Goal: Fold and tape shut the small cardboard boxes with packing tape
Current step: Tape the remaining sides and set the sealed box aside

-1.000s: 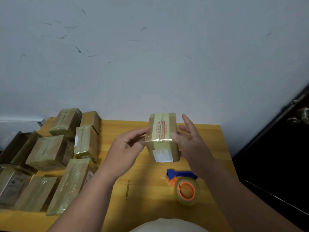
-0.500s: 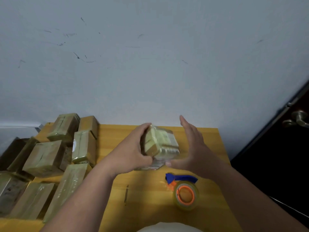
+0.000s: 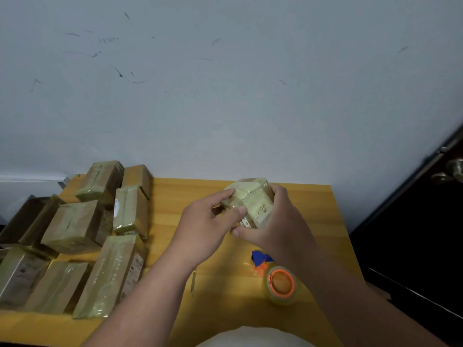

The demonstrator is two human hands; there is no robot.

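The taped cardboard box (image 3: 253,204) sits tilted between both grips above the desk (image 3: 323,221). The left hand (image 3: 208,229) pinches its near-left corner; the right hand (image 3: 273,226) wraps its right side. The tape roll (image 3: 281,286) lies below the right wrist, finished boxes (image 3: 75,226) well left.

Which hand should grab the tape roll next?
Probably the right hand. The tape roll lies on the table just below that wrist, on the right side. The left hand is farther off and could keep holding the box.
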